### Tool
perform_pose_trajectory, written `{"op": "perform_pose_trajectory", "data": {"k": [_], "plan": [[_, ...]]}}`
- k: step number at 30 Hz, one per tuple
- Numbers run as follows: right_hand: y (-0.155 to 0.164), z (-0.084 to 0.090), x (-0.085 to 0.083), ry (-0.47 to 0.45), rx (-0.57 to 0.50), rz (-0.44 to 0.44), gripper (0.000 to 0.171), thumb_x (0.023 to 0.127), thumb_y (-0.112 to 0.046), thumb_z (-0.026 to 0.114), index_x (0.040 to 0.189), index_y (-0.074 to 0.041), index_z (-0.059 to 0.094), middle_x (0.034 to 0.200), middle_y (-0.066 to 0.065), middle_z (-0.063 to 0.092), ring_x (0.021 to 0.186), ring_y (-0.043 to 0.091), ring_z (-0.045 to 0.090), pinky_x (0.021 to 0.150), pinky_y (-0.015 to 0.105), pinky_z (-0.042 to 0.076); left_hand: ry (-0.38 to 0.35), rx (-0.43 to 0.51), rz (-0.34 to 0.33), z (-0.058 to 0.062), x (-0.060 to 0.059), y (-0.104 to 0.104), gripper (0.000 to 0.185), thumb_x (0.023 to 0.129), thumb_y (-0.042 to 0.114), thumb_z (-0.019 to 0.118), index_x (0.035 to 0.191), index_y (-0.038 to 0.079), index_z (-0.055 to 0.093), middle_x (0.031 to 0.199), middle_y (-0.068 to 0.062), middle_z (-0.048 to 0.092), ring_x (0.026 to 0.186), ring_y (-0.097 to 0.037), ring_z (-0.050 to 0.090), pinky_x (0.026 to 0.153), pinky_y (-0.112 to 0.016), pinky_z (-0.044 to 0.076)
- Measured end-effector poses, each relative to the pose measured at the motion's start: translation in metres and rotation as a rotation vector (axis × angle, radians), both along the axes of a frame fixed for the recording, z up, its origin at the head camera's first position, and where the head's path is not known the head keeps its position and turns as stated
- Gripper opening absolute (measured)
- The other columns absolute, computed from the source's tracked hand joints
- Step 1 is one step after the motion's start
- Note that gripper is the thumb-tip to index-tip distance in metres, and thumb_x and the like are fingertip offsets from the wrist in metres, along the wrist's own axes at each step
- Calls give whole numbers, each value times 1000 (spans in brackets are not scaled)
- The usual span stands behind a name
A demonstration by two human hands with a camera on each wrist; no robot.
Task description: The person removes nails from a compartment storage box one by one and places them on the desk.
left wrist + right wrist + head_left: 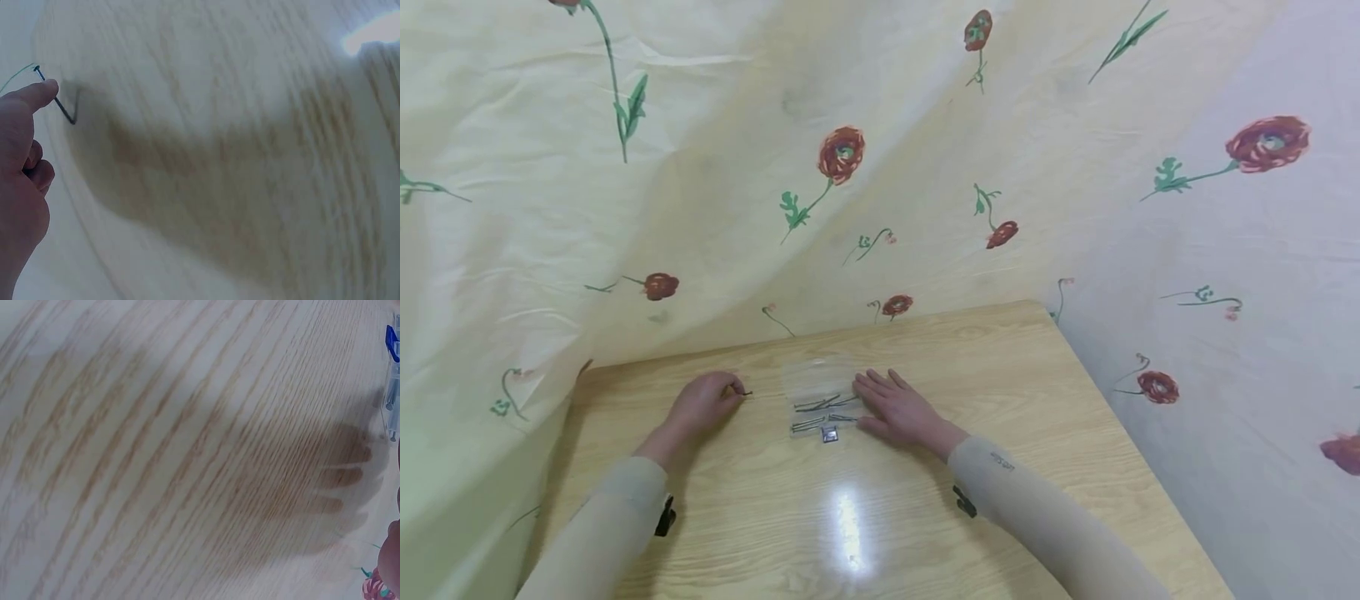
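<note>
My left hand (706, 406) pinches a thin dark nail (65, 112) at the fingertips, left of a clear plastic case (792, 432). In the left wrist view the flat nail head sticks out above the index finger and the point slants down close over the table. Several long metal nails (808, 424) lie in the case, which has a small blue clasp (829, 434) on its near side. My right hand (904, 412) rests at the case's right edge with its fingers straight. Only a bit of the right hand (390, 556) shows in the right wrist view.
The wood-grain table (760, 517) carries a bright light reflection near its middle. Flower-patterned cloth (730, 208) hangs behind the back edge and along both sides.
</note>
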State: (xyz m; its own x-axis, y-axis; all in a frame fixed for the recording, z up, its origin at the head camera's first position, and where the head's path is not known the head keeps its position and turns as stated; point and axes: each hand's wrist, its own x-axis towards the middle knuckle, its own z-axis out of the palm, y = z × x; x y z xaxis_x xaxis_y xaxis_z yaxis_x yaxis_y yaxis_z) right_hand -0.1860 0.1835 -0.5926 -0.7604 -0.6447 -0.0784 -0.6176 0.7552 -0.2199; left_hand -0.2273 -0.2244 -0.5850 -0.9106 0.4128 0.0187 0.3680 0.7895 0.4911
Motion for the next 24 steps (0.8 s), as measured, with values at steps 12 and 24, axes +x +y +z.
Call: {"op": "perform_pose_trajectory", "data": {"k": [12, 24], "plan": [[-1, 2, 1, 2, -13, 5, 72, 111, -50, 50, 168, -10, 31, 175, 8, 28, 163, 28, 21, 133, 51, 9, -37, 51, 61, -4, 1, 5, 8, 100, 14, 74, 99, 6, 75, 91, -5, 72, 76, -19, 61, 73, -47, 53], [1, 3, 3, 11, -22, 6, 71, 111, -49, 51, 167, -9, 33, 174, 9, 30, 162, 30, 23, 133, 53, 11, -47, 65, 37, -2, 3, 13, 5, 99, 13, 76, 102, 11, 80, 107, -9, 78, 102, -35, 72, 92, -59, 56]]}}
